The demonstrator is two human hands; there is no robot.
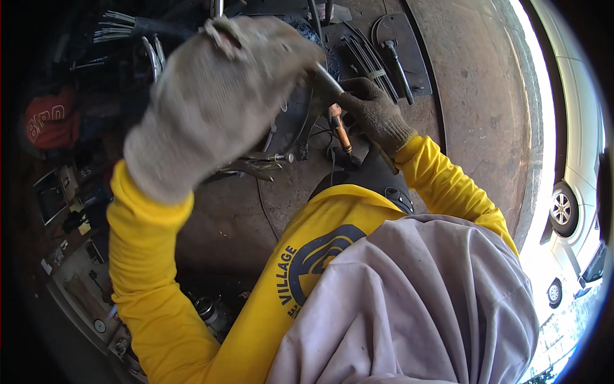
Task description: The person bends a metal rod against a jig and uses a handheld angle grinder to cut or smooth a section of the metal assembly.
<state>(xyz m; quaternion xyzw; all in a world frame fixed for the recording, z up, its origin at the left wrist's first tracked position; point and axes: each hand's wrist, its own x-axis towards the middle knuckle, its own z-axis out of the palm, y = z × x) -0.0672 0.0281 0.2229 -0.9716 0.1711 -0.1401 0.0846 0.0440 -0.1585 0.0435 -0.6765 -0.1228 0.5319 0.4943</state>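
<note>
My left hand (224, 102), in a worn grey knitted glove with a torn hole, is raised close to the camera and slightly blurred. Its fingers are curled at the upper end of a shiny metal rod (329, 79); the grip itself is partly hidden. Farther right, my right hand (377, 114), in a brownish glove, is closed around the lower end of that rod. Just below the right hand lies an orange-handled tool (341, 130), perhaps a welding electrode holder. Another short length of shiny metal (218, 8) shows above the left glove; what it belongs to is hidden.
On a dark metal plate (419, 48) lie a bundle of thin rods (368, 59) and a hammer-like tool (400, 73). Metal tools (259, 165) lie beneath my left wrist. Pale rods (115, 29) fan out far left, above a red cloth item (51, 118). A light car (579, 121) stands outside.
</note>
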